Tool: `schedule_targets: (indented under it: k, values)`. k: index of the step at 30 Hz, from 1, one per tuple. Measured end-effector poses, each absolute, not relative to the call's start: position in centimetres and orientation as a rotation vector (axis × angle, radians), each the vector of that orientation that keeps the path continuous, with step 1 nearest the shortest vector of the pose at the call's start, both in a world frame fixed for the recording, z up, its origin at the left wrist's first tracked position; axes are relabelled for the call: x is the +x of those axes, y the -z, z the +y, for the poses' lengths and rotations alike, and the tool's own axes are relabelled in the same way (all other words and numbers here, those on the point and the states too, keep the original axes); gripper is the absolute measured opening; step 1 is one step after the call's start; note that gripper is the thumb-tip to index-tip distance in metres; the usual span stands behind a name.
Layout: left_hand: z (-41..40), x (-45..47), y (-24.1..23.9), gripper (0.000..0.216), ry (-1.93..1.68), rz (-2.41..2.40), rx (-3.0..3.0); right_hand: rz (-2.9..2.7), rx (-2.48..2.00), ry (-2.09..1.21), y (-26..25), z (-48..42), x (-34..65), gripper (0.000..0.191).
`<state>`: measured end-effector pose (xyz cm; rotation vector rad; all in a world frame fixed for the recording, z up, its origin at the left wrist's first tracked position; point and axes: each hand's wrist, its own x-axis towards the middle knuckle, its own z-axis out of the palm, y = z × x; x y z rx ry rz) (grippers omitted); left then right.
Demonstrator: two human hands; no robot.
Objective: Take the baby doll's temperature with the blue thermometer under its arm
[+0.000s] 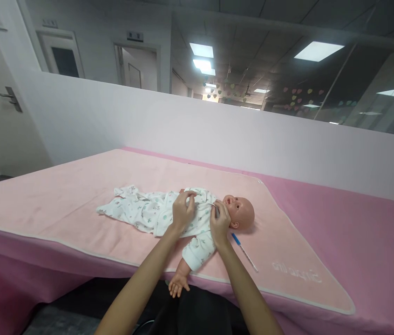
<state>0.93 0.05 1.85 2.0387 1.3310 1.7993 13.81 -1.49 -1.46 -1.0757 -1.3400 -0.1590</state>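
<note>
A baby doll [241, 211] lies on its back on a pink mat [78, 195], head to the right, dressed in a white printed romper [141, 211]. My left hand [183, 209] rests on the doll's chest, fingers curled and pinching the romper's front. My right hand [220, 222] is closed at the collar beside the doll's chin, pinching the cloth edge. One doll arm [186, 265] hangs over the mat's near edge.
A thin white stick with a blue tip [244, 251] lies on the mat just right of my right wrist. The mat covers a pink table [357, 218] set against a low white partition wall [183, 125]. A door stands at far left.
</note>
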Motion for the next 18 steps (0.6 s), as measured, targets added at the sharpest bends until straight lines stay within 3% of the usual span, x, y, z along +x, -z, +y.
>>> schedule_targets:
  k: [8, 18]
  values:
    - [-0.7, -1.7, -0.3, 0.02, -1.387, 1.264, 2.593, -1.598, -1.028, 0.319, 1.0, -2.0, 13.3, 0.03]
    - [-1.1, -1.2, 0.0, 0.018, -1.447, 1.183, 2.611, -1.788, -1.026, 0.402, 0.1, -1.0, 11.6, 0.026]
